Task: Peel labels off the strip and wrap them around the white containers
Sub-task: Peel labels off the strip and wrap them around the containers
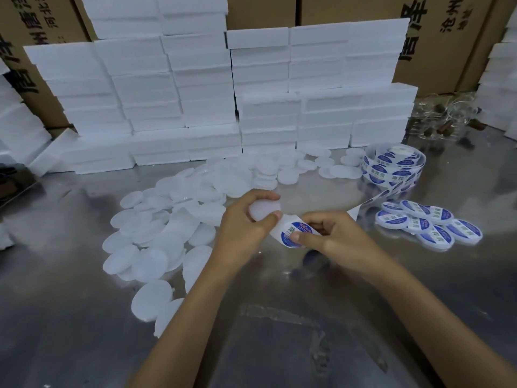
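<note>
My left hand (246, 219) grips a round white container (263, 210) between curled fingers and thumb. Just right of it, my right hand (330, 233) pinches the label strip (289, 236), thumb pressed on a blue and white oval label. The strip runs up and right to the label roll (391, 166) standing on the metal table. Several plain white containers (156, 242) lie spread over the left and middle of the table. A small pile of labelled containers (428, 222) lies to the right of my hands.
Stacks of white foam boxes (212, 102) form a wall at the back, with cardboard cartons (436, 37) behind. Clear wrapping and brown items (447, 119) lie at the back right. The metal table (279, 317) shows bare in front of my arms.
</note>
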`<move>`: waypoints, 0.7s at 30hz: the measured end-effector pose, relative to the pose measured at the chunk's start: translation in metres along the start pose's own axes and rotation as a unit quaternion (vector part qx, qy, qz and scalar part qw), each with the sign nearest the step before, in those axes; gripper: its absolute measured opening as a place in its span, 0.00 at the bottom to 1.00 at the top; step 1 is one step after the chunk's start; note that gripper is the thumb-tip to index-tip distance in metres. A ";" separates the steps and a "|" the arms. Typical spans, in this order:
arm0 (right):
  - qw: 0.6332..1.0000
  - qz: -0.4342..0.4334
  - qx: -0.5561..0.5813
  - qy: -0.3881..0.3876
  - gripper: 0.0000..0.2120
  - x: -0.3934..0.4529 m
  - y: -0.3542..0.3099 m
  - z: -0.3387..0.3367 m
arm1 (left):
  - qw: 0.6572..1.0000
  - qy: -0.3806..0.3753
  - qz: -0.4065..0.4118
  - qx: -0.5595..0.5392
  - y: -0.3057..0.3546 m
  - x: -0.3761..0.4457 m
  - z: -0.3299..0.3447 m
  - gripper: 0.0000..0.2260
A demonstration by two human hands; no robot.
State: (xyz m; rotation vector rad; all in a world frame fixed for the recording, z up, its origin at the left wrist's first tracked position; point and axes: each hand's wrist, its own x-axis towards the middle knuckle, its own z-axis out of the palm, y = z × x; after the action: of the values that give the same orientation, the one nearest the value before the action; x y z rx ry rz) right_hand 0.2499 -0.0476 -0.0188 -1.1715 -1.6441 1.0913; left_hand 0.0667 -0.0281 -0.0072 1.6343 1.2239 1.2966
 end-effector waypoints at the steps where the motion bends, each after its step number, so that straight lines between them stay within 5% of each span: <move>1: 1.000 -0.017 0.016 0.013 0.02 0.000 -0.001 0.002 | 1.000 -0.003 -0.002 -0.002 -0.001 0.000 0.001 0.10; 8: 0.996 -0.068 0.013 0.054 0.19 0.000 -0.003 0.010 | 0.998 -0.022 -0.030 -0.044 -0.002 0.000 -0.003 0.12; 21: 0.989 -0.095 -0.077 0.079 0.09 -0.008 -0.013 0.013 | 0.999 -0.030 -0.017 -0.033 -0.004 0.000 -0.001 0.13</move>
State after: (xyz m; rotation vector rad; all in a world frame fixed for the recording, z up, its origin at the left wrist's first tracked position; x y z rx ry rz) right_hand 0.2359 -0.0598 -0.0118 -1.1417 -1.6991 0.7446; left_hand 0.0652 -0.0264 -0.0110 1.5882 1.1565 1.2441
